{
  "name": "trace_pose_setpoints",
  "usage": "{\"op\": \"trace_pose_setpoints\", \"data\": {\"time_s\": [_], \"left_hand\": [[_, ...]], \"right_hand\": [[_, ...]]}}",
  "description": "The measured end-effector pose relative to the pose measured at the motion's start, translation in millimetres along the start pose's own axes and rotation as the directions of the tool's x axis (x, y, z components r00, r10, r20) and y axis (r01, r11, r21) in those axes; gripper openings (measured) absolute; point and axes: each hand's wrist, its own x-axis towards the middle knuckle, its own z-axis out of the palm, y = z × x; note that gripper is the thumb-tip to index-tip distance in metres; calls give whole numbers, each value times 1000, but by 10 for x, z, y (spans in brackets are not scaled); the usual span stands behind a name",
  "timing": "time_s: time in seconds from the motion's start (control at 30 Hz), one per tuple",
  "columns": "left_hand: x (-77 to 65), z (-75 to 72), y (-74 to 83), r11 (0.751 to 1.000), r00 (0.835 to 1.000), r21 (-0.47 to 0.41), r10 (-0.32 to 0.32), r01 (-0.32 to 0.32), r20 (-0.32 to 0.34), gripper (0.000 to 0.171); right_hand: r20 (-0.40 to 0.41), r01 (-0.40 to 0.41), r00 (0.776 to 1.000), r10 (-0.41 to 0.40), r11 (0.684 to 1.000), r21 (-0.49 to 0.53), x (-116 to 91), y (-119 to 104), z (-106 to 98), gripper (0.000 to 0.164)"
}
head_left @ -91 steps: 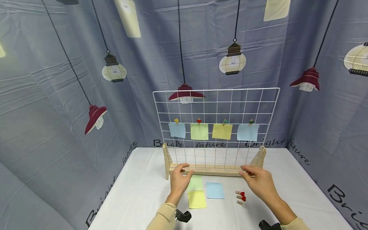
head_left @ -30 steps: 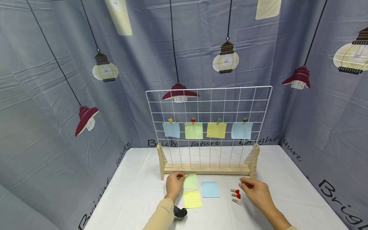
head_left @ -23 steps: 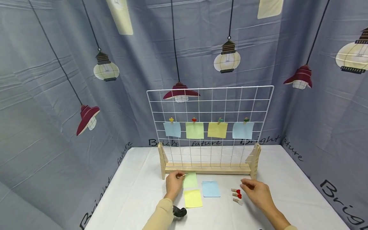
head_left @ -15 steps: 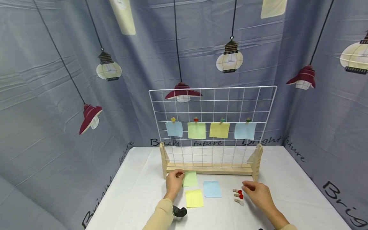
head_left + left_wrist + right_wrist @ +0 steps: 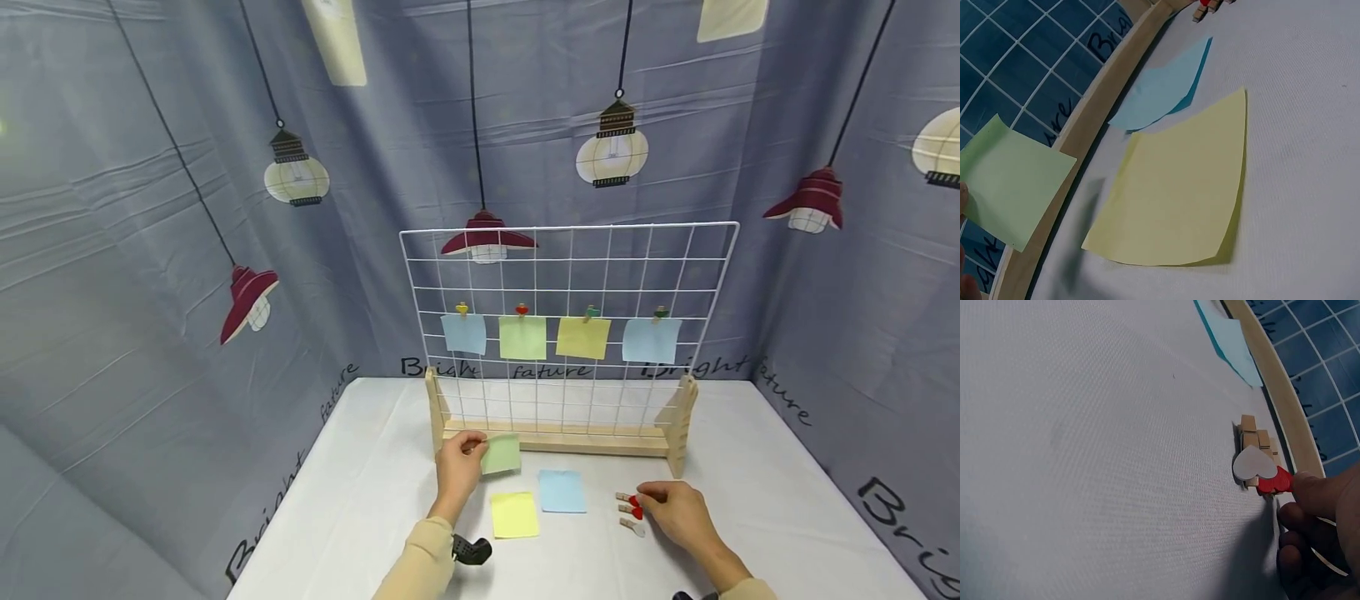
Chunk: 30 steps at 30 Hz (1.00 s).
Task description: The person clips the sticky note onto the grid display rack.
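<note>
My left hand (image 5: 457,471) pinches a green sticky note (image 5: 501,455) by its left edge, holding it off the table before the rack's base. In the left wrist view the raised green note (image 5: 1016,187) shows beside only the tips of my fingers. A yellow sticky note (image 5: 514,515) and a blue sticky note (image 5: 562,492) lie on the table. My right hand (image 5: 678,512) has thumb and forefinger at the far red-heart clothespin (image 5: 623,497); the right wrist view shows the thumb on the red heart (image 5: 1275,480). Another red-heart clothespin (image 5: 637,512) and a white-heart one (image 5: 637,529) lie nearer.
A white wire grid (image 5: 570,261) stands in a wooden base (image 5: 592,442) at the back. Clothespins hold a blue (image 5: 464,335), a green (image 5: 523,340), a yellow (image 5: 583,340) and another blue note (image 5: 651,342) on it. White cloth (image 5: 360,500) covers the table.
My left hand has moved from near the rack to the green note, gripped its edge and lifted it from the table. My right hand has come down and toward the clothespins, reaching the red heart.
</note>
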Motion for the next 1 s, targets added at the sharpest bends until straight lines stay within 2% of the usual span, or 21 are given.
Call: {"op": "trace_pose_setpoints", "data": {"time_s": [0.33, 0.43, 0.67, 0.77, 1.0], "left_hand": [[-106, -80, 68, 999, 999, -35, 18, -19, -43, 10], [-144, -109, 75, 999, 999, -32, 19, -21, -50, 11], [-174, -153, 54, 999, 997, -30, 20, -22, -68, 13], [-184, -169, 42, 999, 998, -34, 23, -25, -61, 12], [-208, -180, 1, 999, 998, -33, 27, -29, -59, 14]], "right_hand": [[19, 3, 1000, -3, 1000, -13, 17, -15, 9, 5], [24, -5, 1000, 6, 1000, -13, 15, -25, 5, 5], [-34, 9, 999, -9, 1000, -12, 45, -7, -6, 8], [-42, -10, 999, 10, 1000, -1, 63, -17, -26, 10], [-50, -31, 998, 33, 999, 42, 110, -149, -53, 11]]}}
